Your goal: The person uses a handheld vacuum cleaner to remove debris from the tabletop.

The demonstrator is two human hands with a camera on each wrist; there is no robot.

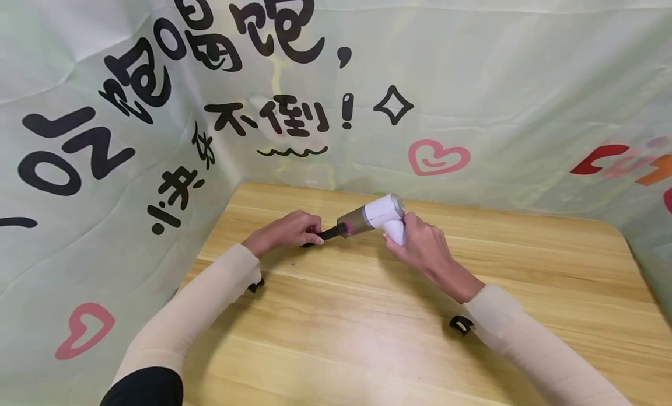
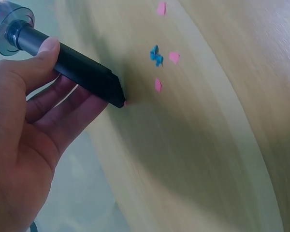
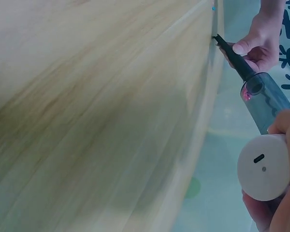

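A small handheld vacuum cleaner (image 1: 380, 212) with a white body is held over the far part of the table. My right hand (image 1: 427, 245) grips its white handle. With thumb and fingers, my left hand (image 1: 294, 228) holds the black nozzle (image 2: 84, 70), whose slanted tip is at the tabletop beside a tiny pink bit. Pink scraps show inside the see-through dust cup (image 3: 270, 104). Near the tip, in the left wrist view, lie a crumpled blue scrap (image 2: 156, 56) and pink scraps (image 2: 174, 57). The right wrist view shows the round white end (image 3: 264, 166) of the body.
The wooden table (image 1: 325, 336) meets a pale printed cloth (image 1: 514, 91) at its back and left, with black lettering and hearts. A black wrist fitting (image 1: 462, 325) sits under the right sleeve, another (image 1: 256, 286) under the left.
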